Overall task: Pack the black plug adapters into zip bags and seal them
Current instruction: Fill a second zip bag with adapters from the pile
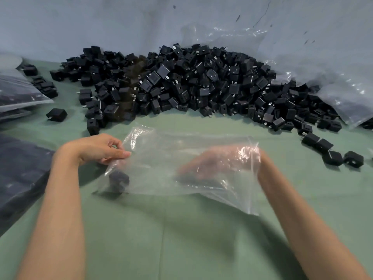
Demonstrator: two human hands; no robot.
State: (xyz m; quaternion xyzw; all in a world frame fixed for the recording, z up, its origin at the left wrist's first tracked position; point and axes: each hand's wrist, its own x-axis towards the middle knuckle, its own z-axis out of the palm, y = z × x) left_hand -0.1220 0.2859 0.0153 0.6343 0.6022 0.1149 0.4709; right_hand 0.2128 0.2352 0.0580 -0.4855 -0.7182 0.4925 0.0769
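A left hand [101, 148] is pinching a clear plastic zip bag [171, 154] by its edge, steadying it while the right hand [218, 160], grip indiscernible through the film, is reaching inside, where one black cubic plug adapter [119, 180] is lying.

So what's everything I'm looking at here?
Adapters: one big pile, uncounted, black, back of table, strays at both ends.
Zip bag: one, clear, front centre, between the hands.
Bagged adapter: one, black, zip bag's lower left corner.
Filled bags: at least two, clear, dark contents, left edge.
Plastic sheet: one, clear, crumpled, right rear.
Table: one, green.
Left hand: one, pinches zip bag's left edge.
Right hand: one, inside zip bag, blurred.
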